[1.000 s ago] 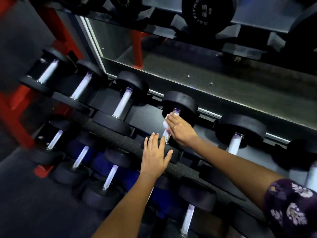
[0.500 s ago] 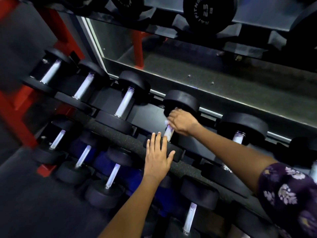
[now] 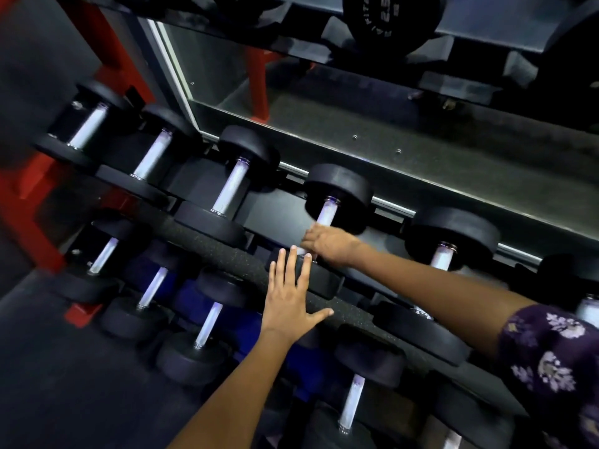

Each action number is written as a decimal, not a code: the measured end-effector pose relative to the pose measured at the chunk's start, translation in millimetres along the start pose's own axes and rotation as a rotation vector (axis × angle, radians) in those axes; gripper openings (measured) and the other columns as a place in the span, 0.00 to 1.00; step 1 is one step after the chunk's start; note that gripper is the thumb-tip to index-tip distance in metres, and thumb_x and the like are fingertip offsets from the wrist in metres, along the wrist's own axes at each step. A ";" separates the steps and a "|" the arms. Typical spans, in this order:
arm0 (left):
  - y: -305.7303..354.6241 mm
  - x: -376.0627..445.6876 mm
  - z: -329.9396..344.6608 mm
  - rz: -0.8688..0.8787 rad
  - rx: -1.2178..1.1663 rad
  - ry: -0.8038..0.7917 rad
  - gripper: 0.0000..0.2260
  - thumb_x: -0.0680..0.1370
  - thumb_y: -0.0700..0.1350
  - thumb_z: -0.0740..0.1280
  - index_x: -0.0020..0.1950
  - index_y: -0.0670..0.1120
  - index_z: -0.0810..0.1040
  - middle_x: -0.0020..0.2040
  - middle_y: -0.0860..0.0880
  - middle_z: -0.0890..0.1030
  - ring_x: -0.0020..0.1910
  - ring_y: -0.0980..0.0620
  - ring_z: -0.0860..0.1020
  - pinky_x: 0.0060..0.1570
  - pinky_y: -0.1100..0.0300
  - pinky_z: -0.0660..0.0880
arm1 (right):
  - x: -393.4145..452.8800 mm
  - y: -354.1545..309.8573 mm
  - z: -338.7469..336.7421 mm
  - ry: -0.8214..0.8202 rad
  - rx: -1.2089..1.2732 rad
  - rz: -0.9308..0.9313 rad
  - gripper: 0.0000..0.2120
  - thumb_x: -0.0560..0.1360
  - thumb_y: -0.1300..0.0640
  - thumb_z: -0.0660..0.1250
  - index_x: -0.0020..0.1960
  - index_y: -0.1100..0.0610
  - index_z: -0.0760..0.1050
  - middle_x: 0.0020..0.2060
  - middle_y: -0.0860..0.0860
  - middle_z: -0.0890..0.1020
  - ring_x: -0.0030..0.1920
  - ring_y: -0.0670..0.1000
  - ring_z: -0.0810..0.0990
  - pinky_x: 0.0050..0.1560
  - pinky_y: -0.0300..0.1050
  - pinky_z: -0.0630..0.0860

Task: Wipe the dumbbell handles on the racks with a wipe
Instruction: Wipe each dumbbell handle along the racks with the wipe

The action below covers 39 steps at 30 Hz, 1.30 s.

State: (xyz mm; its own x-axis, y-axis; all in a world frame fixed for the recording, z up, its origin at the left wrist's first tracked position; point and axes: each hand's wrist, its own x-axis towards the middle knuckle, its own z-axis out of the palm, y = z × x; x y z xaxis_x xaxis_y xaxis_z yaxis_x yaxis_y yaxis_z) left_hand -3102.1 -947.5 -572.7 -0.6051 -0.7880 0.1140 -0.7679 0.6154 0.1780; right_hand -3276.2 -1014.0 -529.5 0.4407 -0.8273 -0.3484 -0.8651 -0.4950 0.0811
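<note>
Dim gym flooring and a red-framed dumbbell rack (image 3: 39,176) fill our view, and we lean over its two tiers with a mirror panel (image 3: 356,102) behind. Our right hand (image 3: 327,244) curls around the lower end of a chrome dumbbell handle (image 3: 328,213) on the upper tier, fingers wrapped so that pressure goes all round the bar; we judge the wipe is bunched inside that grip, though it is hidden and we cannot tell for sure. The bare upper stretch of the handle shows pale just above our knuckles, reaching to the far head of that dumbbell (image 3: 338,192). Our left hand (image 3: 291,299) lies flat with fingers straight and spread, holding nothing, its fingertips on the near head of the same dumbbell and its palm over the speckled rubber rail (image 3: 207,244), likely to brace us and stop the weight rolling as we rub. Outward, neighbouring dumbbells sit in angled cradles with their handles facing up, easy to reach one by one: one to the left (image 3: 231,186), one to the right (image 3: 442,257), and a lower row beneath (image 3: 209,322). A weight plate (image 3: 389,17) hangs above.
</note>
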 end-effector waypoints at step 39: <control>3.2 0.5 -13.6 -0.028 0.060 -0.063 0.56 0.61 0.73 0.68 0.77 0.41 0.54 0.76 0.35 0.59 0.74 0.38 0.54 0.70 0.40 0.57 | -24.6 4.8 -10.5 0.243 0.201 0.300 0.25 0.79 0.65 0.51 0.75 0.57 0.54 0.76 0.52 0.53 0.76 0.50 0.51 0.71 0.39 0.51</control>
State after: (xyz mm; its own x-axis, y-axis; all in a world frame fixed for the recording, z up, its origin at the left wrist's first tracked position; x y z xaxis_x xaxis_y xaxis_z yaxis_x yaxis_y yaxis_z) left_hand -3102.0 -946.2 -558.8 -0.5941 -0.8030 0.0474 -0.7946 0.5950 0.1208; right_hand -3288.7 -998.8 -510.7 0.1853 -0.9770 -0.1054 -0.9823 -0.1813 -0.0469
